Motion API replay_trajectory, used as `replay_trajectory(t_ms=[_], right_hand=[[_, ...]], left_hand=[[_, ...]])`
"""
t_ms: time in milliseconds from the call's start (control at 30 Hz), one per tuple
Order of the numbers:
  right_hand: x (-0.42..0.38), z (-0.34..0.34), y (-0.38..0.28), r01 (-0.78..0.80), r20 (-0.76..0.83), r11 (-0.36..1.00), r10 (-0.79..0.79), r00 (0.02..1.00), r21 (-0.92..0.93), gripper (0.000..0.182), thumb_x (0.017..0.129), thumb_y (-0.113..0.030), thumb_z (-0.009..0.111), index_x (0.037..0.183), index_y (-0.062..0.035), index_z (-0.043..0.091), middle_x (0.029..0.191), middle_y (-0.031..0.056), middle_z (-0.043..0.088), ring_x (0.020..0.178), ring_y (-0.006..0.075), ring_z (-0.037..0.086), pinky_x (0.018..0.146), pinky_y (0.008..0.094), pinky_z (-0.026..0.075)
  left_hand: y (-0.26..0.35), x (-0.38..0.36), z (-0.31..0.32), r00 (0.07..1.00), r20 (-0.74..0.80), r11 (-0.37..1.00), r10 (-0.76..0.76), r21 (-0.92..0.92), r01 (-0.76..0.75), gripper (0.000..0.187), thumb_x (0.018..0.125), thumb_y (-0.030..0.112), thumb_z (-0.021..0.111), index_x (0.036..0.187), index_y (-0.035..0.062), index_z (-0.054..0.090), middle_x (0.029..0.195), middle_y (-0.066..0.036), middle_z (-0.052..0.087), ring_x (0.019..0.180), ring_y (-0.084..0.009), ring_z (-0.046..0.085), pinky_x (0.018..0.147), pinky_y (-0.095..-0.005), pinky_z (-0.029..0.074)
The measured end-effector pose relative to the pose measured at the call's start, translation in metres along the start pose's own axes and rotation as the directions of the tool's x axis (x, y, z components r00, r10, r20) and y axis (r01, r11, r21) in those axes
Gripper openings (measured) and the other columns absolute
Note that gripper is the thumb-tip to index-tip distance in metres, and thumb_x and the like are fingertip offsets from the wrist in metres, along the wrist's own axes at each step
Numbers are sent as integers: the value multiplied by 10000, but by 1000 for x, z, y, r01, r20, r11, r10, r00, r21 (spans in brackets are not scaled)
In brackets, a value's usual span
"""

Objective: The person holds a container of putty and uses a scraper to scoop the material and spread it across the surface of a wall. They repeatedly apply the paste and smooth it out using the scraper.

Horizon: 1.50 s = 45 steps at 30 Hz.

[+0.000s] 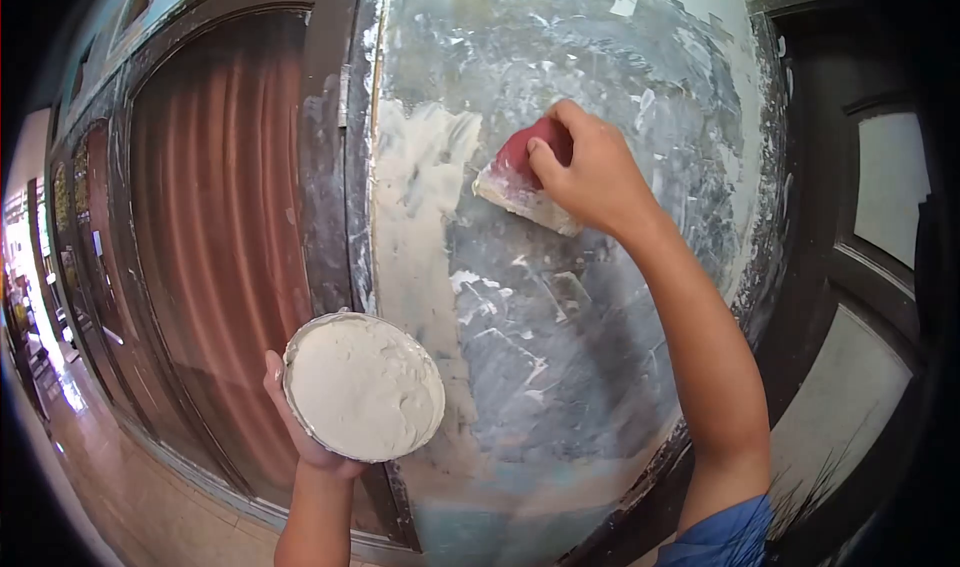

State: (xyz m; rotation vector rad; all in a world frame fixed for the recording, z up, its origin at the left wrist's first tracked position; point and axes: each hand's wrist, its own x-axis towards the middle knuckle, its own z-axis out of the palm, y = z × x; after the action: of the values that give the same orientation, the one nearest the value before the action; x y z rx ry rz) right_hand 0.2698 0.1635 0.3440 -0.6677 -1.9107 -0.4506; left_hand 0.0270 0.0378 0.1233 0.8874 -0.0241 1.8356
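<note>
Pinched between thumb and fingers, the right hand [597,174] has closed on a red putty spreader [518,161], while the left hand [312,445] is cupped, partly open, around the side and underside of a round tub [441,407]. The spreader is held up in front of the wall [620,302], tilted, its broad edge facing down and loaded with pale paste; whether that edge touches the surface cannot be told. It looks like thin plastic, probably light and somewhat springy, and the upper end, away from the smeared edge, seems the best grip, since wet filler would likely make the lower part slippery. Filled nearly to the rim with cream-coloured filler [362,382], the tub is likely the heavier load; the filler looks soft and thick, and support from below, clear of the messy rim, should suit it. Left of the spreader, a cream strip [412,242] covers the wall's edge; the rest is mottled grey with white streaks. Farther out, a dark frame [335,192] borders reddish-brown curtains [215,207] on the left, a dark panelled door [835,257] stands on the right, and tiled floor [165,492] shows at lower left.
</note>
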Motion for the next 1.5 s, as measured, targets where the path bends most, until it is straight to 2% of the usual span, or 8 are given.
replay_trajectory(t_ms=[67,300,900,1000,1067,1200,1333,1500], right_hand=[[15,9,-6,-41,-72,998,38,997,-41,333,904,-315,691,1051,-21,641,969,190,716,983,377,661,895,510,445],[39,38,-15,-28,-169,959,-21,985,-281,393,902,-401,730,1053,-46,656,1005,175,734,1007,370,631,924,554,387],[45,43,-10,-90,-246,955,19,969,-284,395,919,-409,696,1075,-48,663,984,158,729,1031,368,609,934,551,372],[42,45,-11,-87,-235,969,31,971,-230,393,924,-404,694,1096,-52,655,988,156,732,1042,375,605,938,551,366],[40,51,-13,-34,-157,943,-19,987,-330,393,933,-402,686,1108,-53,649,995,165,729,1042,377,606,942,551,363],[52,47,-6,-116,-295,972,52,954,-205,405,932,-405,692,1110,-45,644,996,161,728,1048,376,604,945,559,357],[41,56,-3,12,-164,935,-75,984,-355,405,940,-419,688,1090,-46,633,973,159,723,998,372,609,914,552,363],[46,51,5,-42,-331,959,-55,942,-280,400,946,-426,682,1096,-60,623,980,149,709,978,350,605,899,537,349]], left_hand=[[11,2,-4,993,-111,997,33,79,-24,896,964,791,348,1440,59,549,1388,-112,616,1253,-312,600,1060,-494,505],[38,10,-28,983,-155,992,97,93,-83,886,966,791,344,1430,70,570,1408,-103,616,1256,-321,605,1064,-500,502],[51,6,-38,981,-154,990,114,101,-99,868,973,780,331,1425,84,583,1385,-115,629,1234,-323,620,1043,-507,519],[52,3,-38,980,-157,990,121,87,-109,867,974,777,326,1426,83,582,1391,-114,625,1242,-322,614,1045,-509,515],[52,2,-38,976,-166,986,138,113,-120,857,975,772,329,1432,92,576,1396,-102,623,1250,-318,609,1053,-512,509],[52,-4,-39,968,-173,978,183,132,-162,847,976,769,327,1443,105,567,1420,-89,608,1272,-316,595,1066,-515,499],[56,-9,-38,959,-170,970,227,128,-207,836,979,772,302,1449,130,562,1460,-82,579,1306,-317,572,1074,-528,494],[61,-13,-45,955,-178,964,236,170,-207,836,976,782,289,1446,148,566,1453,-83,580,1299,-329,576,1060,-542,499]])
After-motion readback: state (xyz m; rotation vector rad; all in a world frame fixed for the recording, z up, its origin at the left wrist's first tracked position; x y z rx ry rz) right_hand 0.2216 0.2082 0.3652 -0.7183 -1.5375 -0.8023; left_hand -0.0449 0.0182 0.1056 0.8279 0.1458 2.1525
